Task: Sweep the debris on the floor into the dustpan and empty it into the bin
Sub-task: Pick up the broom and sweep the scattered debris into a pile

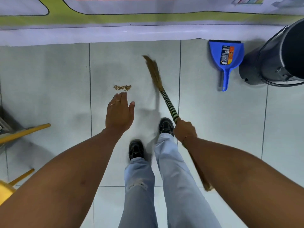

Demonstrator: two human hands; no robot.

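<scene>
right hand (185, 130) clenched around grass broom (162, 91), bristles blurred, right of debris (122, 87). left hand (119, 112) spread flat, palm down, holding nothing, just short of that small brown pile on tiled floor (49, 79). blue dustpan (226, 56) beside black bin (276, 58), well apart from pile.

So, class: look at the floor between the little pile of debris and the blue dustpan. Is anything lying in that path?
Only the broom, held by the right hand, crosses that stretch. Its bristles hang between the debris and the dustpan. Otherwise the tiles there look bare. The bin stands right beside the dustpan.
</scene>
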